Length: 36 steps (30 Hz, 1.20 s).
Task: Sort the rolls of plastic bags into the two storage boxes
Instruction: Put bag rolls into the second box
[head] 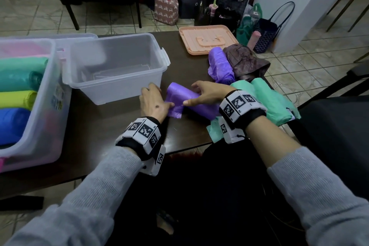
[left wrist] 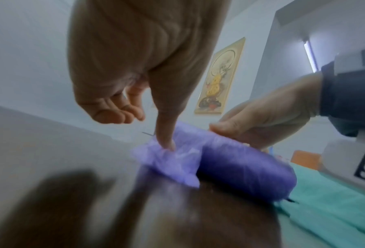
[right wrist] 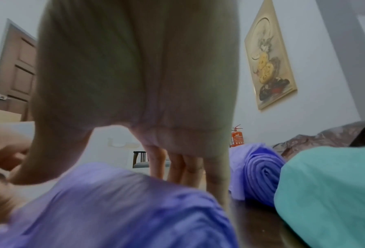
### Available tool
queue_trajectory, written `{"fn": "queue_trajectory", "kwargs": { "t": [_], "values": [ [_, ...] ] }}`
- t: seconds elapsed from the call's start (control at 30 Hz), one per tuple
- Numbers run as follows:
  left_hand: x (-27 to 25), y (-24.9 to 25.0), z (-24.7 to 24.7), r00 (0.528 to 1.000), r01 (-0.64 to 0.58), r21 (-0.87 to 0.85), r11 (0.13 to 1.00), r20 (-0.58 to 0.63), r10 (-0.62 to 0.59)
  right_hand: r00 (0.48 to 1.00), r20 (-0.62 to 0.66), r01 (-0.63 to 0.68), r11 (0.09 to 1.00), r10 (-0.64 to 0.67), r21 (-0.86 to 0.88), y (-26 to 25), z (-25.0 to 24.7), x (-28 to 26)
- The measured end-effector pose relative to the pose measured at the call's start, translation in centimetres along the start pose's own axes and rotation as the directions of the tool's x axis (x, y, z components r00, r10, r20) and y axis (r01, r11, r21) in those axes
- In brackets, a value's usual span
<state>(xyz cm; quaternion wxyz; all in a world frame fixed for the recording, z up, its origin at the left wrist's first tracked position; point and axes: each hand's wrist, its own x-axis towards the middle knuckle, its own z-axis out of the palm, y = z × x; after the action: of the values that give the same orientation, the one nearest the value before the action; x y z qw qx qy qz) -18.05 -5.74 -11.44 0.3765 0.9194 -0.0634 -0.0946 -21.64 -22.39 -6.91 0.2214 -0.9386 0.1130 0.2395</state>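
A purple roll of plastic bags (head: 191,102) lies on the dark table (head: 111,126), just in front of the empty clear box (head: 117,66). My right hand (head: 201,94) grips it from above, fingers (right wrist: 177,167) over its far side and thumb on the near side. My left hand (head: 157,96) is at the roll's left end. Its thumb (left wrist: 164,135) presses on the loose flap (left wrist: 169,161), while the other fingers curl loosely and hold nothing. A second box (head: 46,106) at the left holds green, yellow and blue rolls.
Another purple roll (head: 220,66), green rolls (head: 269,100) and a brown crumpled bag (head: 246,62) lie at the table's right end. A peach lid (head: 207,40) rests at the far edge. Bags stand on the tiled floor beyond the table.
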Motion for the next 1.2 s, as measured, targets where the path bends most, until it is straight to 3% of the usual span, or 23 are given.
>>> {"fn": "queue_trajectory", "kwargs": {
  "t": [0.07, 0.13, 0.17, 0.23, 0.3, 0.33, 0.43, 0.53, 0.57, 0.6, 0.7, 0.8, 0.87, 0.97, 1.03, 1.1, 1.2],
  "values": [
    [-0.1, 0.8, -0.7, 0.998, 0.055, -0.030, 0.998, 0.030, -0.055, 1.000, 0.003, -0.024, 0.999, 0.024, -0.046, -0.1, 0.4, 0.0],
    [-0.2, 1.8, -1.1, 0.970, 0.175, -0.190, 0.966, 0.204, -0.135, 0.999, 0.023, -0.028, 0.997, 0.029, -0.069, -0.3, 0.9, 0.4],
    [-0.4, 2.3, -1.2, 0.927, 0.293, -0.310, 0.904, 0.326, -0.188, 1.000, 0.021, -0.022, 0.998, 0.023, -0.055, -0.3, 1.2, 0.6],
    [-0.8, 3.1, -1.6, 0.787, 0.548, -0.460, 0.699, 0.567, -0.244, 1.000, -0.012, -0.002, 0.998, 0.001, -0.057, -0.5, 1.6, 0.6],
    [-0.6, 3.0, -1.8, 0.690, 0.661, -0.452, 0.599, 0.680, -0.249, 0.996, -0.086, 0.023, 0.995, -0.032, -0.099, -0.5, 1.8, 0.5],
    [-0.4, 2.7, -1.7, 0.673, 0.675, -0.439, 0.593, 0.696, -0.250, 0.990, -0.133, 0.042, 0.993, -0.056, -0.111, -0.3, 1.8, 0.5],
    [0.3, 2.4, -1.7, 0.700, 0.657, -0.505, 0.560, 0.684, -0.206, 0.926, -0.326, 0.143, 0.975, -0.193, -0.171, 0.0, 1.7, -0.3],
    [1.2, 2.7, -2.1, 0.757, 0.636, -0.665, 0.391, 0.637, -0.149, 0.786, -0.481, 0.184, 0.890, -0.388, -0.418, -0.2, 1.6, -1.5],
    [1.3, 3.0, -2.3, 0.766, 0.625, -0.675, 0.392, 0.628, -0.139, 0.764, -0.490, 0.172, 0.865, -0.419, -0.472, -0.3, 1.6, -1.8],
    [1.4, 3.1, -2.3, 0.775, 0.601, -0.662, 0.447, 0.619, -0.127, 0.756, -0.489, 0.163, 0.849, -0.435, -0.502, -0.2, 1.8, -1.8],
    [1.2, 3.1, -1.7, 0.805, 0.496, -0.546, 0.676, 0.581, -0.121, 0.766, -0.455, 0.163, 0.823, -0.453, -0.545, 0.5, 2.9, -1.8],
    [1.2, 2.1, -0.6, 0.885, 0.272, -0.341, 0.900, 0.457, -0.094, 0.861, -0.314, 0.177, 0.815, -0.399, -0.551, 1.1, 3.9, -1.7],
    [1.6, 1.4, -0.1, 0.925, 0.065, -0.154, 0.986, 0.379, -0.002, 0.907, -0.243, 0.188, 0.847, -0.343, -0.497, 1.4, 4.0, -1.6],
    [1.8, 1.5, -0.3, 0.921, 0.003, -0.107, 0.994, 0.386, 0.039, 0.942, -0.178, 0.208, 0.911, -0.284, -0.356, 1.1, 3.5, -1.5],
    [1.9, 1.8, -0.8, 0.879, -0.004, -0.159, 0.987, 0.471, 0.080, 0.961, -0.119, 0.202, 0.929, -0.249, -0.311, 0.9, 2.8, -1.1],
    [1.9, 2.0, -1.5, 0.817, -0.127, -0.079, 0.989, 0.556, 0.149, 0.975, -0.057, 0.196, 0.947, -0.217, -0.253, 0.7, 2.2, -0.6],
    [2.0, 2.2, -2.2, 0.795, -0.281, 0.030, 0.959, 0.567, 0.215, 0.983, -0.039, 0.176, 0.978, -0.181, -0.114, 0.4, 1.8, 0.0]
  ]
}}
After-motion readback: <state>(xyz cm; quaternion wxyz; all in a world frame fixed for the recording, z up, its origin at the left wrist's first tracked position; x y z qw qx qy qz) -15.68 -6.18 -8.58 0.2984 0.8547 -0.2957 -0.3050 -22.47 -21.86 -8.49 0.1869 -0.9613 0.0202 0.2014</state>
